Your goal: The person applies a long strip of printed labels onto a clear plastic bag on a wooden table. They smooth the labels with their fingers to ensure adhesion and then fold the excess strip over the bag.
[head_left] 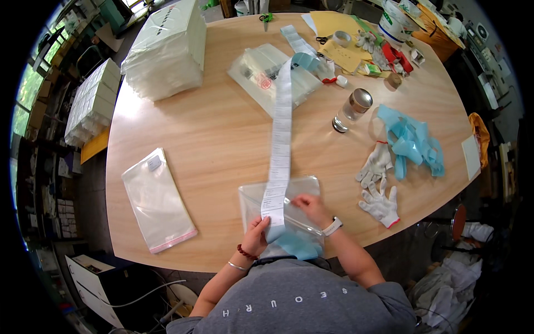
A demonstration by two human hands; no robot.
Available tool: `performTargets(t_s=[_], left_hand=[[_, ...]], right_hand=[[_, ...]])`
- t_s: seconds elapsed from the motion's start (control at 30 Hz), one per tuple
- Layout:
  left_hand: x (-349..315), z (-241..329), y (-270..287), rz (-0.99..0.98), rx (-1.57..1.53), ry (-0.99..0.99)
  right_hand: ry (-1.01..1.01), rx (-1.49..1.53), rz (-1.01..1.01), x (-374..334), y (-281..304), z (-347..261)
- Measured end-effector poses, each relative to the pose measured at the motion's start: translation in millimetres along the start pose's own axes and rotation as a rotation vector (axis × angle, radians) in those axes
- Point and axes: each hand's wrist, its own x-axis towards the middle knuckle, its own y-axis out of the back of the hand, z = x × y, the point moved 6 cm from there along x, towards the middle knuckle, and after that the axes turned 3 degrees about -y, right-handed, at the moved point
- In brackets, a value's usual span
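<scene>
My left hand (257,235) pinches the near end of a long strip of white printed labels (281,133), which runs away from me up the table. Pale blue backing (297,245) hangs from that end toward the table's front edge. Beneath both hands lie clear plastic bags (253,195). My right hand (312,210) hovers over them, just right of the strip, its fingers curled together and slightly blurred; whatever they hold, if anything, cannot be made out. The strip's far part crosses another pile of clear bags (256,67) and reaches a blue-backed coil (305,61).
A tall stack of wrapped white bags (167,55) stands far left, a flat bag pack (158,200) nearer. To the right are a glass bottle (350,111), white gloves (381,203) and crumpled blue backing (414,139). Tape (341,38) and green-handled scissors (266,19) lie farther back.
</scene>
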Motion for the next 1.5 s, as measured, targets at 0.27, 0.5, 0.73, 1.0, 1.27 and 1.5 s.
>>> performTargets(t_s=[0.27, 0.5, 0.73, 1.0, 1.27, 1.5], left_hand=[[30.6, -14.1, 24.9, 0.018, 0.207, -0.198], [37.0, -32.2, 47.4, 0.01, 0.462, -0.126], [39.5, -6.5, 23.9, 0.06, 0.15, -0.065], [26.2, 1.0, 23.7, -0.006, 0.124, -0.015], [24.5, -9.9, 42.4, 0.066, 0.342, -0.041], [20.3, -3.6, 27.0, 0.026, 0.372, -0.059]], right_hand=[[-0.325, 0.599, -0.048, -32.5, -42.6, 30.7], [-0.094, 0.441, -0.142, -40.2, -32.7, 22.3], [0.024, -0.073, -0.141, -90.4, -33.8, 12.8], [-0.118, -0.517, -0.472, -184.2, 19.1, 48.7], [0.054, -0.85, -0.065, -129.6, 64.6, -30.4], [0.255, -0.294, -0.094, -28.6, -31.2, -54.4]])
